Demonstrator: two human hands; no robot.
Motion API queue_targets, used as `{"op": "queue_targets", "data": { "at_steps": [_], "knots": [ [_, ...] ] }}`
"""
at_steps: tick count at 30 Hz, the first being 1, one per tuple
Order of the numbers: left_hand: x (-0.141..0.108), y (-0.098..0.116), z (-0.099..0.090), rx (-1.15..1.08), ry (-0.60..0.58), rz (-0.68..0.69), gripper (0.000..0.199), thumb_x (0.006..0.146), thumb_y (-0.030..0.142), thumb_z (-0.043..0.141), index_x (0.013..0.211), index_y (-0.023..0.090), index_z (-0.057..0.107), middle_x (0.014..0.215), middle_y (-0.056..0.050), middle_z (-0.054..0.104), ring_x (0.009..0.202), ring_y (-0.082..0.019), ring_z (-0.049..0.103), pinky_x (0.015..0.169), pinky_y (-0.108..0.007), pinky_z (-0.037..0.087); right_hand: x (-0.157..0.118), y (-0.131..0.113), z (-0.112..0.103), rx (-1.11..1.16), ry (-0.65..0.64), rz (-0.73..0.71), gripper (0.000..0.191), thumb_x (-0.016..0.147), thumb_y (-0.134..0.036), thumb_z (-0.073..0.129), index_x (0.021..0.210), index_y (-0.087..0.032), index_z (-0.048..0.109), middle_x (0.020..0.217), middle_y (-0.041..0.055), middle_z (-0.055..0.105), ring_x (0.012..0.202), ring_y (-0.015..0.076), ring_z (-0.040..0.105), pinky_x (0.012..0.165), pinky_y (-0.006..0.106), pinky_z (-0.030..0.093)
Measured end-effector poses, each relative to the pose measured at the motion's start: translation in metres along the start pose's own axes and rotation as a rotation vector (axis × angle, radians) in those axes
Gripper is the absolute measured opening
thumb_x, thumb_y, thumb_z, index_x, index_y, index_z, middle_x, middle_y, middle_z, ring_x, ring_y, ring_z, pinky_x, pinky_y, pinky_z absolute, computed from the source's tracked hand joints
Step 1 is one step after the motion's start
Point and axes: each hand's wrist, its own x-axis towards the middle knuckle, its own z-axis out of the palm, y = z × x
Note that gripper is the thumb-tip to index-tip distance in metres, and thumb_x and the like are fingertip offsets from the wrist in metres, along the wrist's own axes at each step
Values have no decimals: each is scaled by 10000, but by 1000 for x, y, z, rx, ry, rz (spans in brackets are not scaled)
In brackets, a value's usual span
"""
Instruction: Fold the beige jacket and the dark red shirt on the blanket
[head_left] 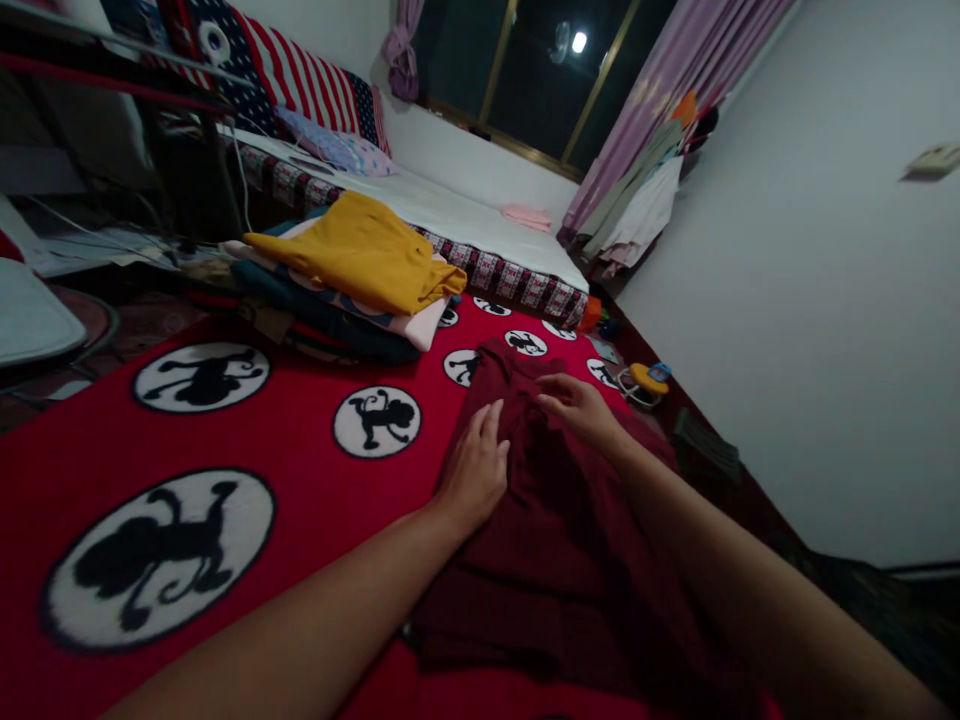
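A dark maroon garment [517, 590] lies spread over the red blanket in front of me, with folds and creases near its upper part. What kind of garment it is, I cannot tell. My left hand [478, 468] rests on its left side, fingers stretched out and palm down. On the upper right part of the same cloth is my right hand [583, 412], its fingers slightly bent and apart, touching the creased fabric. No cloth is visibly gripped by either hand.
The red blanket [307, 520] carries round monkey patterns. Beyond my left hand sits a pile of folded clothes with a yellow garment [367, 250] on top. A bed [450, 205] stands under the window. Along the right wall is a small yellow-topped stool [646, 380]. A white chair [37, 315] is at far left.
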Motion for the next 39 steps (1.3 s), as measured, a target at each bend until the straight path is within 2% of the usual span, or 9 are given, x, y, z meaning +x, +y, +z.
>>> {"op": "queue_targets", "data": {
  "at_steps": [4, 8, 14, 17, 21, 25, 29, 32, 39],
  "knots": [
    [7, -9, -2, -170, 153, -21, 452, 863, 83, 438, 1311, 138, 457, 1279, -153, 524, 1115, -213, 581, 1000, -394, 464, -82, -6, 0, 10, 80, -16, 207, 785, -341, 630, 943, -227, 701, 979, 51, 711, 921, 217, 656, 832, 348, 516],
    [10, -11, -5, -172, 167, -13, 285, 822, 36, 475, 1052, 126, 617, 1075, -113, 608, 973, -196, 607, 926, -361, 505, -123, -4, 12, -9, 187, -85, 145, 794, -252, 587, 893, -234, 691, 1006, 57, 683, 969, 210, 632, 864, 348, 502],
    [9, -14, -4, -51, 169, 31, 126, 814, 120, 588, 902, 141, 676, 1022, -95, 590, 992, -212, 594, 948, -381, 491, -103, 12, 30, -45, 387, -23, 251, 758, -210, 556, 985, -191, 661, 1036, 85, 657, 975, 215, 619, 885, 367, 492],
    [8, -15, -4, 7, 155, 41, 114, 790, 168, 650, 893, 145, 690, 1042, -96, 576, 1022, -229, 590, 969, -402, 478, -89, 23, 37, -159, 460, 128, 316, 727, -240, 604, 1034, -181, 653, 1069, 111, 649, 1009, 249, 607, 929, 410, 466],
    [8, -17, -2, 58, 109, 70, 122, 787, 180, 656, 895, 153, 705, 1087, -101, 567, 1066, -244, 574, 984, -424, 468, -87, 32, 47, -250, 474, 290, 256, 701, -325, 679, 918, -189, 672, 1132, 152, 628, 1086, 312, 574, 948, 462, 441],
    [8, -18, 0, 96, 80, 101, 110, 775, 171, 663, 873, 176, 711, 1115, -92, 562, 1095, -248, 562, 992, -441, 459, -90, 31, 50, -207, 543, 208, 73, 685, -239, 657, 738, -215, 614, 1183, 119, 614, 1117, 290, 561, 950, 435, 436],
    [10, -14, -3, 27, 93, 113, 53, 765, 155, 659, 795, 182, 693, 1095, -82, 597, 1067, -236, 583, 962, -423, 474, -92, 23, 47, -46, 654, 101, 70, 714, -252, 608, 756, -224, 560, 1044, 80, 677, 983, 240, 622, 904, 378, 459],
    [13, -11, -7, -116, 134, 93, 52, 800, 170, 611, 817, 175, 659, 1047, -76, 649, 999, -207, 620, 876, -361, 511, -94, 17, 45, 107, 704, 135, 126, 750, -320, 580, 823, -220, 553, 834, 51, 682, 775, 206, 640, 768, 321, 494],
    [15, -9, -9, -132, 128, -71, 66, 807, 227, 585, 823, 170, 614, 787, -41, 687, 761, -187, 659, 733, -308, 508, -92, 23, 43, 203, 704, 249, 259, 762, -373, 558, 937, -186, 594, 868, 81, 687, 745, 200, 636, 755, 323, 500]
  ]
}}
